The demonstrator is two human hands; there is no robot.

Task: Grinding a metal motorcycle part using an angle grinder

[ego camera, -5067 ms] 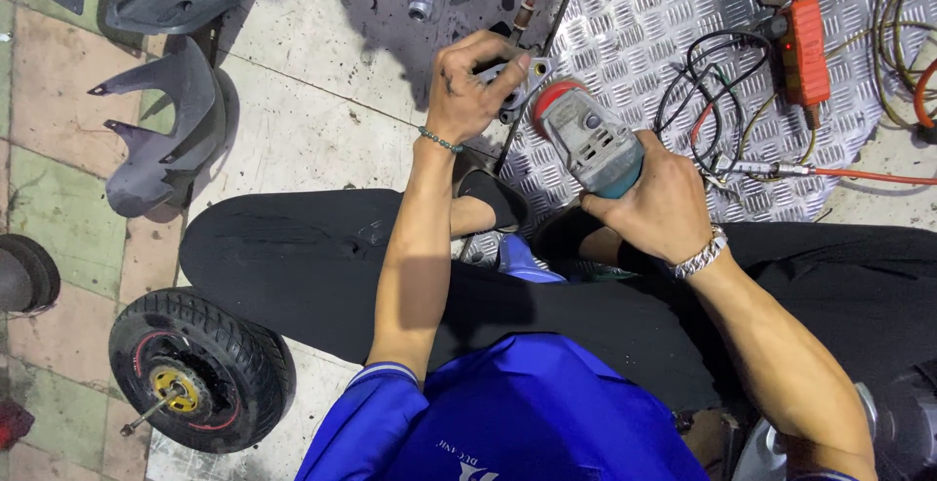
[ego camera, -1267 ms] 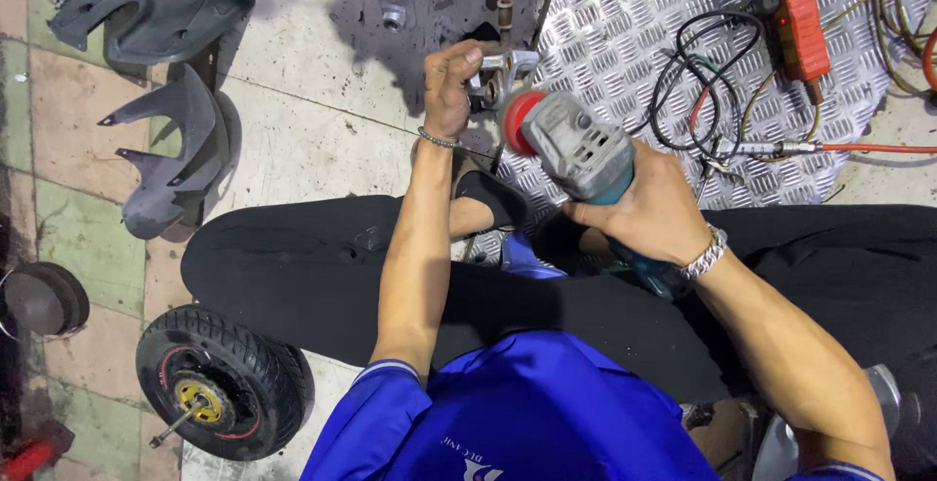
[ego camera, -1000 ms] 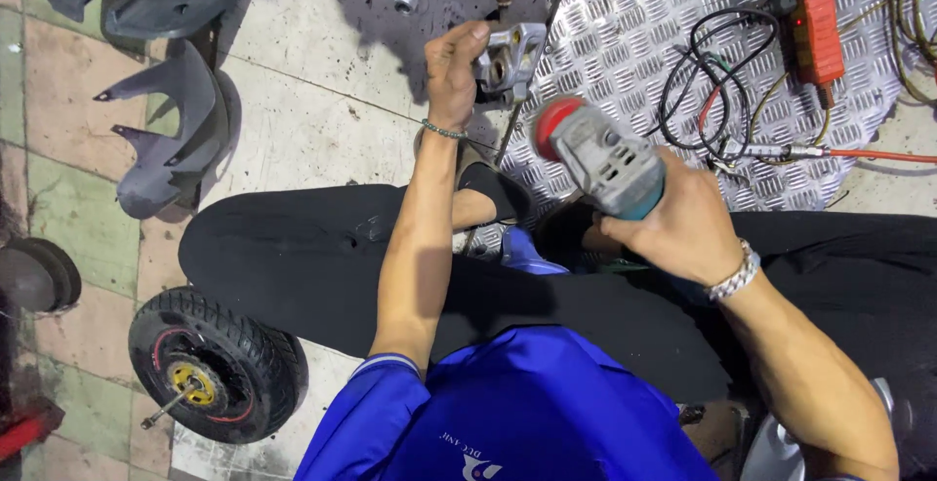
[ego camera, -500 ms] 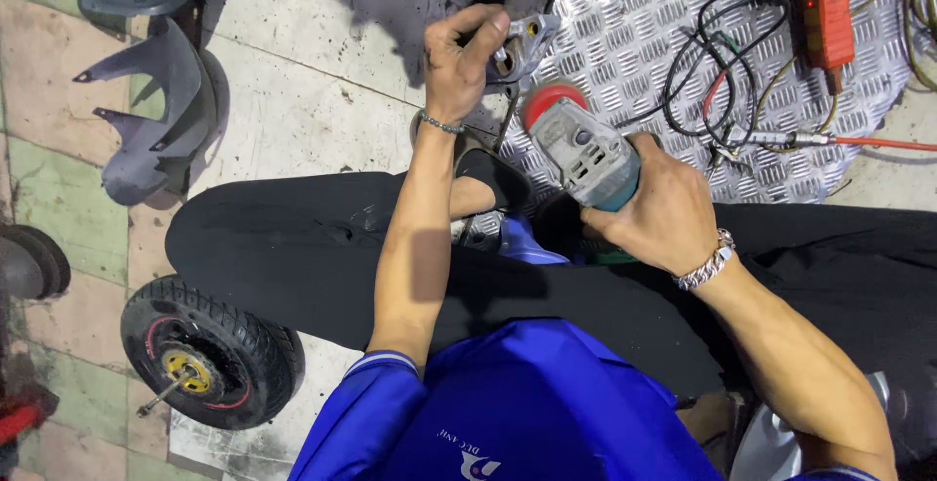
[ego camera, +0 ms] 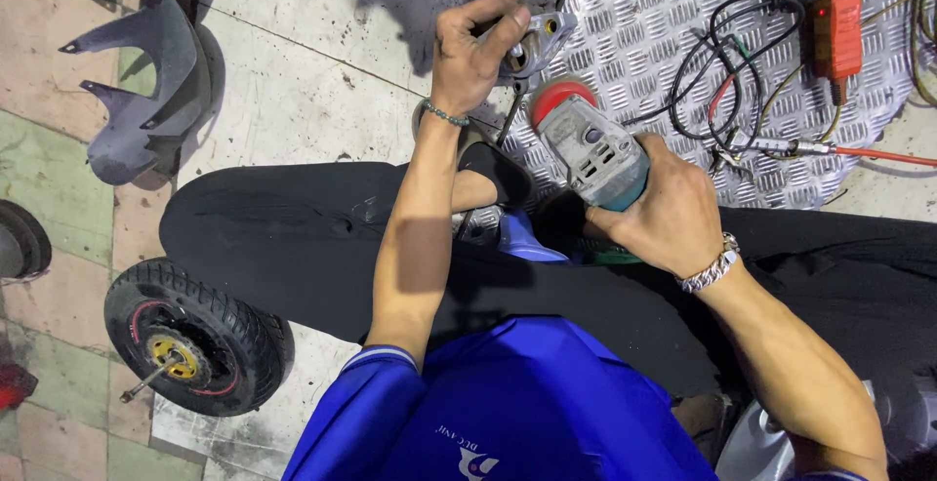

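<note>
Grey angle grinder [ego camera: 593, 154] sits clasped in the right hand [ego camera: 669, 210]'s closed grip, while left hand [ego camera: 471, 52] pinches a metal bracket [ego camera: 540, 40] over checker plate [ego camera: 664, 13].

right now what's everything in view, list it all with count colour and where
angle grinder: 1, grey body, red guard, held in right hand at centre
metal bracket: 1, silver, gripped by left hand over the plate
tread plate: 1, silver, floor top right
power strip: 1, orange, on plate top right
cables: a tangle, black and red, on plate
small wheel: 1, black tyre, yellow hub, bottom left
fender panels: about 2, dark grey, top left
left hand: 1, green bead bracelet
right hand: 1, silver wristband
</note>
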